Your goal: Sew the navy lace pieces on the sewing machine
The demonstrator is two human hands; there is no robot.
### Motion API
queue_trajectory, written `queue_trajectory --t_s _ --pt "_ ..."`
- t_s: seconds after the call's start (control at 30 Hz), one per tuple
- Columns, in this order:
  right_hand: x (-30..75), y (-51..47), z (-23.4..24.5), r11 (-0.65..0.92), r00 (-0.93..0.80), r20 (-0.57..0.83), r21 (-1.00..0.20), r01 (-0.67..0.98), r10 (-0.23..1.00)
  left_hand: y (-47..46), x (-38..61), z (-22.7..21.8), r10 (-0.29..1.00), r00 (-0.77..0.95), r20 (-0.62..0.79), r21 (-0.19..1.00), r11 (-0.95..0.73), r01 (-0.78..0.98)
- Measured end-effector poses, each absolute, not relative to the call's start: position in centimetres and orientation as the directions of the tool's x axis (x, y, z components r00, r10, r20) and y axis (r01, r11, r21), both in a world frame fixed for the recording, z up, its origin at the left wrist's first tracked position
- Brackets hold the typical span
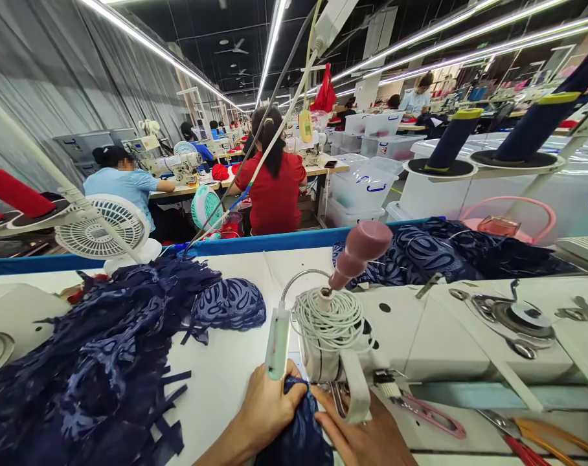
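My left hand [267, 408] is closed on a piece of navy patterned lace fabric [298, 427] at the bottom middle of the view. My right hand [364, 437] lies flatter on the same piece, fingers pressed to it beside the needle area of a white sewing machine [420, 330]. A coil of white cord [330, 317] and a pink knob [364, 246] sit on the machine head above my hands.
A large heap of navy lace pieces [94, 362] lies to the left, another pile [449, 252] behind the machine. Pink snips [432, 417] and orange scissors [541, 437] lie at right. A small white fan [102, 230], thread cones [452, 139] and seated workers [274, 175] stand beyond.
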State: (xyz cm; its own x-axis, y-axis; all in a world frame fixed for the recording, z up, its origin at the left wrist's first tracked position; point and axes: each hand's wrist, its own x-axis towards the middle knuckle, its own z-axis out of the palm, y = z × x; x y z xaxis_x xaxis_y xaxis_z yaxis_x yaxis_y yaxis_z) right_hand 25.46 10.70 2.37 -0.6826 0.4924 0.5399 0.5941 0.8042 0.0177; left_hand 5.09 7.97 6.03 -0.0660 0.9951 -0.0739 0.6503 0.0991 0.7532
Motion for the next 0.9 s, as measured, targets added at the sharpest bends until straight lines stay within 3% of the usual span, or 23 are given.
queue_trajectory --t_s 0.43,0.9 --pt "25.4 10.4 3.3 0.849 -0.671 0.563 -0.111 0.517 0.482 8.3 4.4 5.1 0.992 -0.069 -0.109 0.795 0.129 0.592" --pt "24.2 10.5 3.7 0.814 -0.655 0.606 0.022 0.581 0.451 8.0 4.9 6.0 0.994 -0.078 -0.08 0.729 0.111 0.675"
